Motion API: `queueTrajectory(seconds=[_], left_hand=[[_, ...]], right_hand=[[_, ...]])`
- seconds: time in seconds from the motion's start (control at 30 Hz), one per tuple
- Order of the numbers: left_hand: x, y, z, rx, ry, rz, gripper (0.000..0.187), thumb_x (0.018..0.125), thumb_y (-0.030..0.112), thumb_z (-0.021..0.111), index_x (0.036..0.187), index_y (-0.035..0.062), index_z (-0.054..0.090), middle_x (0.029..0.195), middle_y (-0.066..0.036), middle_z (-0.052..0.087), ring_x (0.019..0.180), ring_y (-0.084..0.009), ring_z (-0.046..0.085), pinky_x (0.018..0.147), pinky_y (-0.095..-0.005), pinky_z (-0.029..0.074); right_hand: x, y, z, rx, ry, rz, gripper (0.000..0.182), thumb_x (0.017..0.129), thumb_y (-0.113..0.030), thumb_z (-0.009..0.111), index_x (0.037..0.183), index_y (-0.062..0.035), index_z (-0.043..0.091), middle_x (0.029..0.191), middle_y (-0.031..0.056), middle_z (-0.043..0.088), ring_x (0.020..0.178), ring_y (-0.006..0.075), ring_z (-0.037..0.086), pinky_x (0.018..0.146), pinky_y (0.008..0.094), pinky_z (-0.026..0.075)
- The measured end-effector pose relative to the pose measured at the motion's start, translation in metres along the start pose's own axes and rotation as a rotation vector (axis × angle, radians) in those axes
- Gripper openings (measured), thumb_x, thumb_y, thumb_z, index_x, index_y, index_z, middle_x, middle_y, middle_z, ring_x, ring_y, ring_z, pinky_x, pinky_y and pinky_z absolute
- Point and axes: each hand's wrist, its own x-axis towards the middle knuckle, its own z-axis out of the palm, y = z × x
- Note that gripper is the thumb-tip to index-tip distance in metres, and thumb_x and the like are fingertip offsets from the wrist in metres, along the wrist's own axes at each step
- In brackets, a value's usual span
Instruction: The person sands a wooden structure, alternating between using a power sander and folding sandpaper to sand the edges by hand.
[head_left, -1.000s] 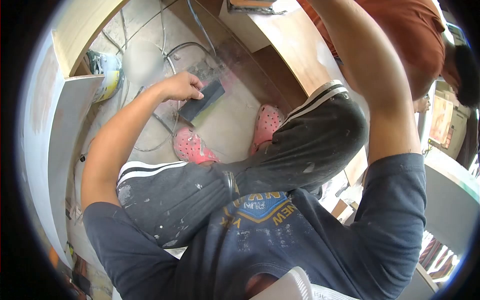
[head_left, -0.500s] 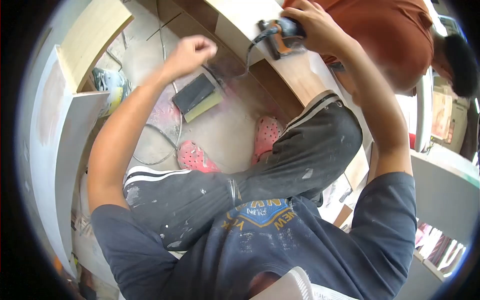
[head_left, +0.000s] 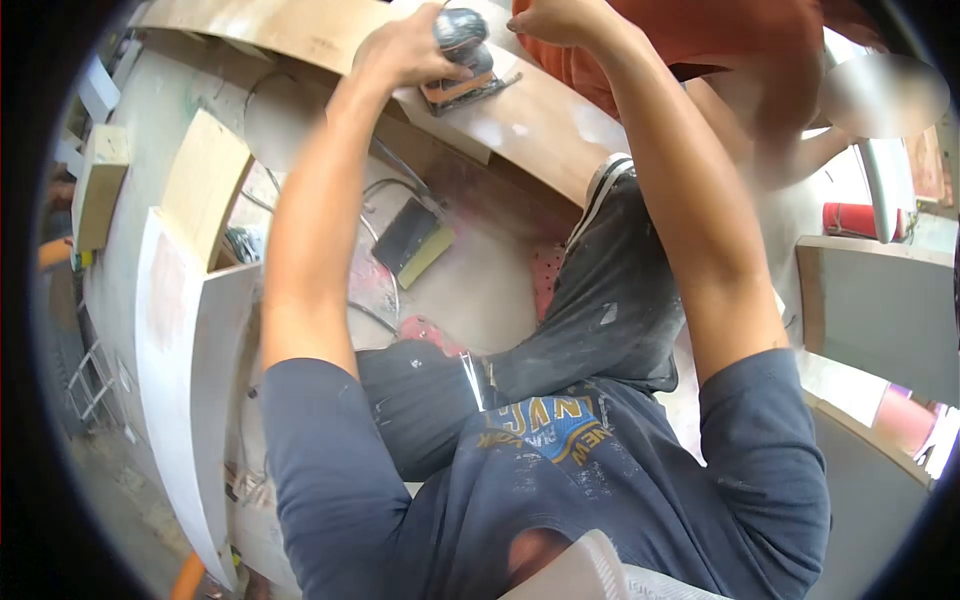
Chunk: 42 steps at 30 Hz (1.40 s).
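Note:
My left hand [head_left: 400, 52] is wrapped round the body of an orange and black power sander [head_left: 462, 88], its thumb across the front. The sander sits on a long wooden board [head_left: 545, 130] with whitish patches on its top. At the top edge of the view, my right hand [head_left: 560, 18] is apart from the sander, with its fingers curled in. Part of that hand is cut off, so whatever is in it, if anything, is hidden.
Beyond the board is a person in an orange shirt [head_left: 690, 45]. A dark and yellow-green block [head_left: 415, 240] lies on the floor near a grey cable and my pink clogs [head_left: 545, 275]. A curved white panel [head_left: 180, 330] stands at left, grey panels [head_left: 880, 300] at right.
The sander has passed from my right hand to my left and moved left along the board. My right hand has let go of it. The view has shifted.

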Motion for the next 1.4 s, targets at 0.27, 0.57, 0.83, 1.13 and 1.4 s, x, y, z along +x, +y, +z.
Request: queueTrajectory(seconds=[0.27, 0.57, 0.83, 1.13, 1.4], left_hand=[[-0.066, -0.086, 0.061, -1.886, 0.212, -0.017, 0.064, 0.079, 0.044, 0.076, 0.124, 0.0019, 0.057, 0.100, -0.005, 0.068, 0.088, -0.0156, 0.066, 0.069, -0.0280, 0.054], [-0.061, -0.020, 0.057, -2.537, 0.049, 0.393, 0.063, 0.087, 0.056, 0.057, 0.129, 0.0096, 0.050, 0.120, -0.012, 0.058, 0.100, -0.0240, 0.057, 0.073, -0.0381, 0.052], [-0.039, -0.002, 0.021, -1.928, 0.978, -0.240, 0.047, 0.081, 0.016, 0.070, 0.119, 0.0031, 0.046, 0.094, -0.013, 0.058, 0.061, -0.0177, 0.058, 0.053, -0.0296, 0.049], [-0.067, -0.007, 0.002, -1.357, 1.182, -0.230, 0.090, 0.062, -0.008, 0.072, 0.138, -0.0009, 0.024, 0.118, -0.018, 0.046, 0.093, -0.0230, 0.060, 0.070, -0.0301, 0.055], [-0.074, 0.019, -0.004, -0.708, 1.297, -0.046, 0.086, 0.066, 0.006, 0.078, 0.138, -0.0007, 0.031, 0.123, -0.018, 0.044, 0.113, -0.0312, 0.051, 0.098, -0.0401, 0.044]], right_hand=[[-0.039, 0.029, -0.018, 0.464, 0.067, 0.088, 0.045, 0.080, -0.009, 0.068, 0.123, 0.0009, 0.058, 0.111, 0.0166, 0.067, 0.098, 0.0224, 0.066, 0.088, 0.0338, 0.052], [-0.043, 0.008, -0.014, 0.412, -0.326, 0.055, 0.060, 0.076, -0.009, 0.076, 0.130, 0.0030, 0.052, 0.118, 0.0216, 0.064, 0.101, 0.0254, 0.066, 0.085, 0.0336, 0.053], [-0.064, -0.033, -0.026, 0.116, -0.620, 0.020, 0.054, 0.082, -0.026, 0.073, 0.123, 0.0058, 0.058, 0.105, 0.0200, 0.070, 0.090, 0.0257, 0.069, 0.081, 0.0329, 0.053], [-0.053, -0.096, 0.011, 0.368, 0.178, -0.185, 0.043, 0.080, -0.018, 0.074, 0.118, -0.0026, 0.059, 0.102, 0.0170, 0.064, 0.084, 0.0275, 0.065, 0.075, 0.0373, 0.054], [-0.038, -0.100, 0.012, 0.432, 0.345, -0.463, 0.052, 0.077, -0.017, 0.080, 0.124, -0.0118, 0.059, 0.099, 0.0067, 0.061, 0.081, 0.0150, 0.059, 0.066, 0.0270, 0.051]])
